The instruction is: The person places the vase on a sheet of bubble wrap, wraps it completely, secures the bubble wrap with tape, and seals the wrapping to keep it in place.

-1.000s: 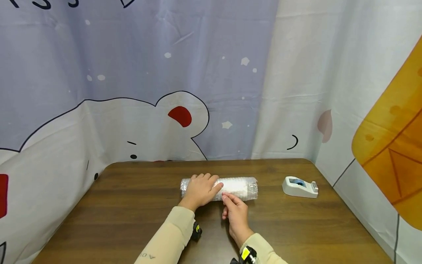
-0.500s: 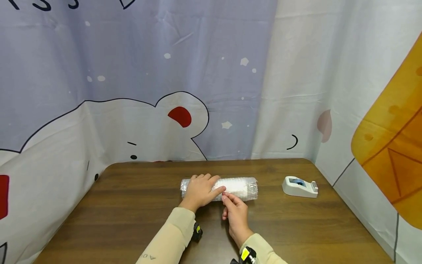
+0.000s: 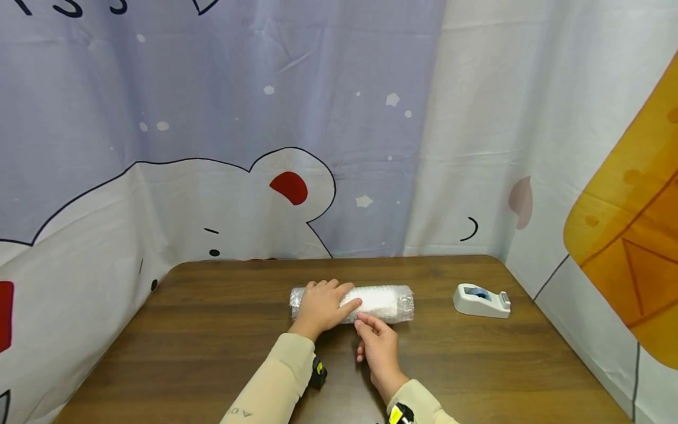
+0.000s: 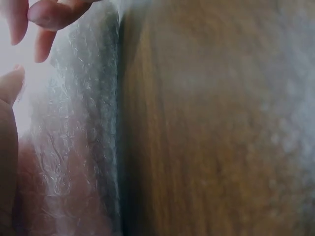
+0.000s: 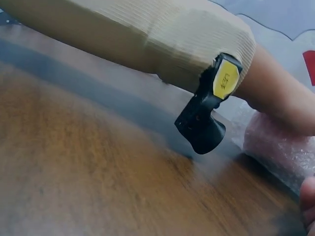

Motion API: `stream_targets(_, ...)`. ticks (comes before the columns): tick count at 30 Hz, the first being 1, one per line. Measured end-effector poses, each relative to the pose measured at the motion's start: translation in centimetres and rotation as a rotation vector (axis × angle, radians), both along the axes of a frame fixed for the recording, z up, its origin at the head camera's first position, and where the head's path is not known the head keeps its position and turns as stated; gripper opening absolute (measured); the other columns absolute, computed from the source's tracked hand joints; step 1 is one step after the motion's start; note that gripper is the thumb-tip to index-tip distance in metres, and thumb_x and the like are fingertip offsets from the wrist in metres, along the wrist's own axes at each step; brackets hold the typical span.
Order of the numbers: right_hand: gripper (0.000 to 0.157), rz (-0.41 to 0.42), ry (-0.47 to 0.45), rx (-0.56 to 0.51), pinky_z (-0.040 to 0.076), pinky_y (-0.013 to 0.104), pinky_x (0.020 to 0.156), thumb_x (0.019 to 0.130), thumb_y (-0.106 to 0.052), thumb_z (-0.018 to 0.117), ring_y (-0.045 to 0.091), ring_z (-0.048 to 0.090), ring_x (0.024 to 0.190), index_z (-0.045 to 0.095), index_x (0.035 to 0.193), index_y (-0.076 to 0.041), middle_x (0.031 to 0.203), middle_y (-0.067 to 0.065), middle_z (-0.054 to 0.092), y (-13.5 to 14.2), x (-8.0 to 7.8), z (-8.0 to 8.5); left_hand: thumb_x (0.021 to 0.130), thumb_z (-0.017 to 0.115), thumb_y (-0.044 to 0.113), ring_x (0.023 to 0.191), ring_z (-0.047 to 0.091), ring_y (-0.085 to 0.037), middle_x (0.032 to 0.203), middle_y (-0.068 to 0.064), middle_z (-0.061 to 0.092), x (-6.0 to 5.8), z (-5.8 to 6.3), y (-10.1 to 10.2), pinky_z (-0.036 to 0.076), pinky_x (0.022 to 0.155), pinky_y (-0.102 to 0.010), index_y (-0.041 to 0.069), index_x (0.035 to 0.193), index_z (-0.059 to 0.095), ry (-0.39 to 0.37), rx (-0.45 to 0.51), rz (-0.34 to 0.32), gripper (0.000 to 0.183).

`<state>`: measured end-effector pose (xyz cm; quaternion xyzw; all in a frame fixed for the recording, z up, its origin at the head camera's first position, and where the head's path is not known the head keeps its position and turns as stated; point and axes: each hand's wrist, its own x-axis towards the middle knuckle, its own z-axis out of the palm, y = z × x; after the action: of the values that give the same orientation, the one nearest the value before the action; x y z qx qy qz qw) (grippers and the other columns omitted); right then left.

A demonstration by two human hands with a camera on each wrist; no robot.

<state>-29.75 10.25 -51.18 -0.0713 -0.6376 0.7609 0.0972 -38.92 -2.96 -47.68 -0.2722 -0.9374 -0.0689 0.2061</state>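
Observation:
A roll wrapped in clear bubble wrap point(image 3: 385, 301) lies crosswise on the wooden table. My left hand point(image 3: 322, 307) rests over its left half, fingers spread toward the far side and thumb pointing right. At the near side of the roll is my right hand point(image 3: 380, 348), thumb and index tips slightly apart right by the wrap, the other fingers curled. In the left wrist view, the bubble wrap point(image 4: 74, 123) fills the left side, with fingers point(image 4: 44, 44) over it. The right wrist view catches only a bit of the right hand point(image 5: 309, 204) at its edge.
A white tape dispenser point(image 3: 482, 300) with a blue core stands at the right of the wooden table point(image 3: 212, 353). A printed curtain point(image 3: 238, 206) hangs behind and beside the table. A black wrist camera point(image 5: 204, 123) sits on the left sleeve.
My right thumb and index finger have drawn slightly toward me and parted a little. The left thumb has shifted slightly to the right; the roll stays in place.

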Motion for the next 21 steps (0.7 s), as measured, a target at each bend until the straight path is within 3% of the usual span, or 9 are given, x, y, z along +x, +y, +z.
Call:
stream_targets(3,0.031,0.059,-0.040,0.093,0.042,0.026,0.037,0.085,-0.023,0.065,0.011,0.045,0.041,0.064,0.101,0.003,0.077,0.019,0.060,0.2,0.7,0.3,0.085,0.028,0.070,0.100,0.056,-0.024,0.110,0.004,0.060,0.0,0.0,-0.1,0.038,0.085,-0.051,0.032,0.125,0.056,-0.013,-0.009,0.006,0.062)
stream_targets(7,0.040,0.316,-0.061,0.422,0.041,0.027,0.035,0.085,-0.035,0.063,0.011,0.044,0.038,0.063,0.075,0.003,0.056,0.004,0.053,1.1,1.7,1.3,0.085,0.028,0.071,0.101,0.055,-0.023,0.112,0.004,0.059,-0.1,-0.2,0.0,0.037,0.086,-0.050,0.032,0.126,0.055,-0.026,-0.016,0.012,0.062)
stream_targets(9,0.041,0.392,0.022,0.645,0.040,0.026,0.036,0.086,-0.040,0.060,0.008,0.044,0.038,0.062,0.064,-0.005,0.050,-0.003,0.050,1.8,1.8,2.5,0.085,0.028,0.071,0.100,0.055,-0.023,0.111,0.004,0.059,-0.2,-0.3,0.2,0.037,0.086,-0.050,0.032,0.125,0.055,-0.025,-0.019,0.011,0.062)
stream_targets(11,0.034,0.348,0.177,0.854,0.040,0.024,0.040,0.085,-0.040,0.061,0.005,0.044,0.040,0.060,0.060,-0.017,0.049,-0.011,0.049,2.6,1.1,4.0,0.085,0.027,0.071,0.099,0.055,-0.022,0.109,0.005,0.059,-0.2,-0.3,0.3,0.037,0.086,-0.050,0.032,0.125,0.055,-0.022,-0.027,0.009,0.063)
stream_targets(14,0.016,0.161,0.444,1.123,0.043,0.027,0.057,0.083,-0.036,0.065,0.007,0.052,0.061,0.063,0.072,-0.024,0.066,-0.014,0.056,3.9,-1.3,6.5,0.085,0.020,0.073,0.098,0.055,-0.021,0.108,0.006,0.059,-0.4,-0.4,0.5,0.037,0.086,-0.049,0.034,0.126,0.053,-0.012,-0.057,0.014,0.066)
stream_targets(16,0.017,0.110,0.567,1.250,0.044,0.032,0.071,0.081,-0.038,0.066,0.012,0.056,0.081,0.065,0.088,-0.022,0.086,-0.010,0.061,4.8,-3.3,7.4,0.083,0.015,0.074,0.098,0.055,-0.020,0.109,0.006,0.058,-0.5,-0.3,0.5,0.037,0.087,-0.049,0.035,0.127,0.052,-0.014,-0.079,0.028,0.070)
stream_targets(18,0.034,0.169,0.620,1.344,0.043,0.037,0.081,0.081,-0.041,0.065,0.017,0.055,0.097,0.064,0.104,-0.016,0.102,-0.004,0.061,5.7,-5.3,7.4,0.082,0.012,0.075,0.099,0.055,-0.020,0.110,0.006,0.058,-0.5,-0.3,0.4,0.037,0.087,-0.049,0.035,0.128,0.051,-0.020,-0.096,0.042,0.072)
stream_targets(21,0.053,0.315,0.572,1.419,0.042,0.038,0.087,0.081,-0.051,0.060,0.018,0.055,0.104,0.059,0.118,-0.013,0.113,-0.001,0.060,6.6,-7.4,6.3,0.083,0.013,0.075,0.100,0.055,-0.020,0.112,0.006,0.058,-0.5,-0.2,0.2,0.037,0.088,-0.049,0.035,0.128,0.051,-0.039,-0.106,0.050,0.071)
